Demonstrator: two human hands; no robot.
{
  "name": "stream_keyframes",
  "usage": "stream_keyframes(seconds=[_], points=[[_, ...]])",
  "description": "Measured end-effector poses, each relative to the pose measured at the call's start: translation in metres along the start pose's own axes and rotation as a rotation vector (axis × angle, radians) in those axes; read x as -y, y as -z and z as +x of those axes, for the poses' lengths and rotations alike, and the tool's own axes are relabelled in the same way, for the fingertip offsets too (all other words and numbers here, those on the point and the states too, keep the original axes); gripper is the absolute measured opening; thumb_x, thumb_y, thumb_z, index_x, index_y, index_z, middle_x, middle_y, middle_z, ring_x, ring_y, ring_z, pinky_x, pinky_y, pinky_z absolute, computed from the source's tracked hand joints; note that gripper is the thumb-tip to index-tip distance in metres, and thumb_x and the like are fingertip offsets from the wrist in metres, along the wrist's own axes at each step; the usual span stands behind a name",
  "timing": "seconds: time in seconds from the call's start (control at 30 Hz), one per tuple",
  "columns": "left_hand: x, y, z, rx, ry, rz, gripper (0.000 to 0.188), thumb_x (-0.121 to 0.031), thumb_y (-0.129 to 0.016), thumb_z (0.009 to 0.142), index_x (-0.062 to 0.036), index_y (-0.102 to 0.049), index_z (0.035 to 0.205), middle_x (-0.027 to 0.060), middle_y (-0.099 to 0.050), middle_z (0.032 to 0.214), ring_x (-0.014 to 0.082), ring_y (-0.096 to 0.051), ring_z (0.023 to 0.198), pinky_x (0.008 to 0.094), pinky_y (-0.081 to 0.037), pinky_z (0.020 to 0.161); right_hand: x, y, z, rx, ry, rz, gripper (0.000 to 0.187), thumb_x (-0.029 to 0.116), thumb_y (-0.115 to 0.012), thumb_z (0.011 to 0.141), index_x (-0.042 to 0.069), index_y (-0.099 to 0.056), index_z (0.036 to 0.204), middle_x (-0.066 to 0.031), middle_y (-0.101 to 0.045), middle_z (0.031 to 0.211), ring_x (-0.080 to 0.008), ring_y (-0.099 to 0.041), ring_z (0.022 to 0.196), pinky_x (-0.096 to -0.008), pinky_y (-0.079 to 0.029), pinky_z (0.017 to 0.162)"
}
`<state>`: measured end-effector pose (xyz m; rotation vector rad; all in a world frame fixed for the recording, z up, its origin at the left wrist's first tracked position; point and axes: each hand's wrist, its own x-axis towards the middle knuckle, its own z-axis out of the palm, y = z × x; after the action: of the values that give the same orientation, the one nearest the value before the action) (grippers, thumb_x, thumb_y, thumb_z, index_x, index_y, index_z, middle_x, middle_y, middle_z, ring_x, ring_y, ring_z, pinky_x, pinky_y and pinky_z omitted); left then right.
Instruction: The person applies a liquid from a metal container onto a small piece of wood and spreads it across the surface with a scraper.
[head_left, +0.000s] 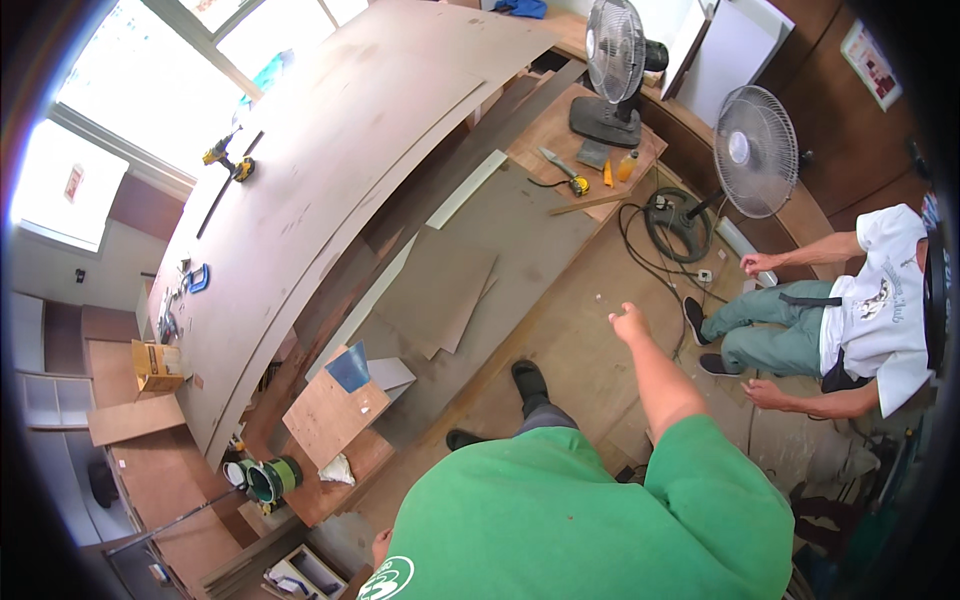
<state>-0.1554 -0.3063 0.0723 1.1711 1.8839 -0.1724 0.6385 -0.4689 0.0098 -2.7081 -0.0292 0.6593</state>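
Nearest, the left hand (382, 546) shows only partly past the green short-sleeved shirt (570, 515), so I cannot tell its grip; a shallow, pale-rimmed wooden box (305, 573) lies near it. The right hand (628, 324) extends over the tan floor (585, 365), fingers loosely curled — grip released, nothing visible in it. Just beyond, the long, low, grey-topped bench (545, 225) carries thin, grey-brown rectangular sheets (440, 285), overlapping and flat, probably for even support. At its far end, a yellow-and-black tape measure (578, 186) sits near a dark-based fan (617, 60), seemingly parked clear of the sheets. Across the bench, a yellow-and-black cordless drill (242, 170) lies on a broad, pale brown panel (350, 130) — likely a handy resting place.
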Motion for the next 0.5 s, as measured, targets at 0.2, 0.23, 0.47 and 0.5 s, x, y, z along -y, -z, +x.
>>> stream_keyframes(seconds=[0.2,0.23,0.47,0.5], points=[[-0.004,-0.028,-0.024,-0.090,-0.109,-0.022,0.034,-0.018,-0.067,0.092,0.0043,-0.066,0.118,0.0135,-0.073,0.099,0.0174,-0.069,0.083,0.0328,-0.056,0.075,-0.022,-0.054,0.032,0.425,0.178,-0.098,0.012,0.016,-0.066,0.087,0.008,-0.066,0.097,-0.0109,-0.070,0.075,-0.0228,-0.067,0.064,-0.0400,-0.054,0.059],[-0.004,-0.027,-0.045,-0.119,-0.064,-0.044,0.034,-0.016,-0.067,0.091,0.0040,-0.066,0.118,0.0137,-0.072,0.100,0.0179,-0.069,0.083,0.0336,-0.056,0.075,-0.014,-0.076,0.010,0.445,0.221,-0.140,0.006,0.013,-0.063,0.088,0.008,-0.066,0.090,-0.0094,-0.068,0.069,-0.0214,-0.065,0.056,-0.0403,-0.052,0.053],[0.064,-0.038,-0.051,-0.339,0.084,-0.058,0.042,-0.025,-0.067,0.089,-0.0014,-0.064,0.124,0.0200,-0.071,0.110,0.0301,-0.069,0.101,0.0403,-0.054,0.089,0.038,-0.098,-0.106,0.828,0.380,-0.247,0.041,0.034,-0.063,0.097,0.004,-0.063,0.069,-0.0096,-0.060,0.060,-0.0213,-0.056,0.049,-0.0390,-0.046,0.048],[0.073,-0.049,-0.039,-0.321,0.097,-0.139,0.044,-0.028,-0.067,0.090,-0.0022,-0.064,0.125,0.0200,-0.071,0.112,0.0312,-0.068,0.105,0.0406,-0.053,0.091,0.048,-0.085,-0.111,0.817,0.339,-0.276,0.038,0.031,-0.066,0.095,0.005,-0.062,0.067,-0.0086,-0.060,0.060,-0.0203,-0.054,0.049,-0.0386,-0.044,0.047]])
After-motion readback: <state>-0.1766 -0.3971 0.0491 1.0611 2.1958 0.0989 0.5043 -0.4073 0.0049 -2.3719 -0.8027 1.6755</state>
